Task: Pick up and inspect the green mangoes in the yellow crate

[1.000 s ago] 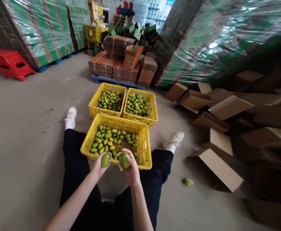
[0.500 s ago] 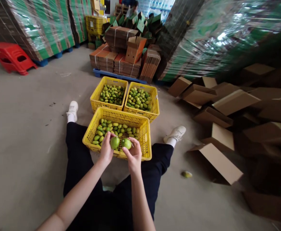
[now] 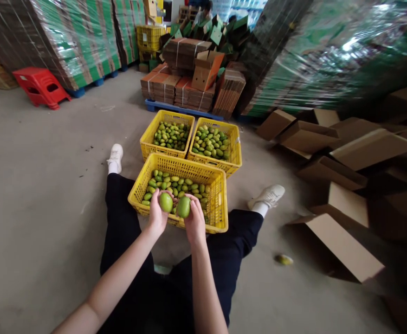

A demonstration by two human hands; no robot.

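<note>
My left hand is closed round a green mango, its rounded side turned up. Beside it my right hand grips a second green mango, with a small gap between the two fruits. Both hands are over the near edge of a yellow plastic crate. Inside that crate lie several loose green and yellowish mangoes, partly hidden by my hands.
Two more yellow crates, one at left and one at right, hold mangoes behind the near one. A single mango lies on the floor. Open cardboard boxes pile up at right; a red stool stands left.
The view has shifted, so the scene sits further right. The mango in my right hand has been turned and now shows its longer side. Both hands keep their mangoes.
</note>
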